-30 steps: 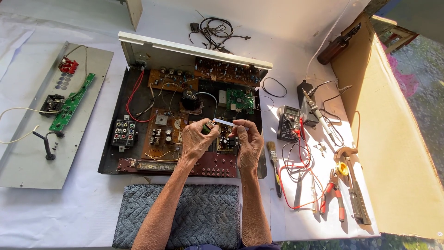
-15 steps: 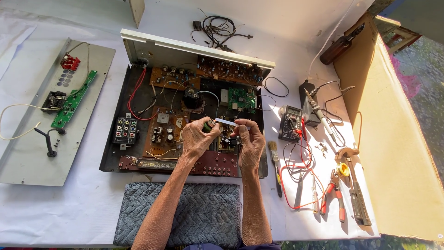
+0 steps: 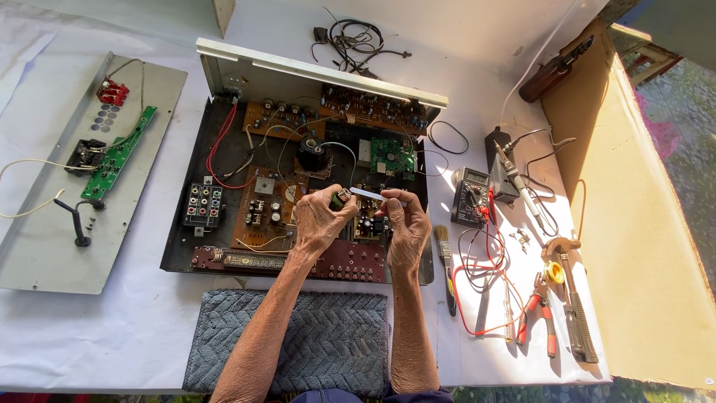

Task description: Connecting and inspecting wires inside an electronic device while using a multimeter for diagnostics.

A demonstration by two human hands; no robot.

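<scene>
My left hand [image 3: 317,218] pinches a small dark part [image 3: 340,198], and my right hand [image 3: 406,224] pinches a thin white strip [image 3: 369,194] over the open chassis [image 3: 175,224]. Both look light and flimsy, so I'd hold them by the ends.

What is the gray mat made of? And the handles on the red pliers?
The gray mat looks like soft woven cloth, because it shows a ridged zigzag weave. The handles of the red pliers look like smooth rubber or plastic sleeves over metal; which one, I cannot tell.

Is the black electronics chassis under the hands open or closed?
Open: the chassis has no top cover, leaving circuit boards and wires exposed beneath the left hand and right hand.
</scene>
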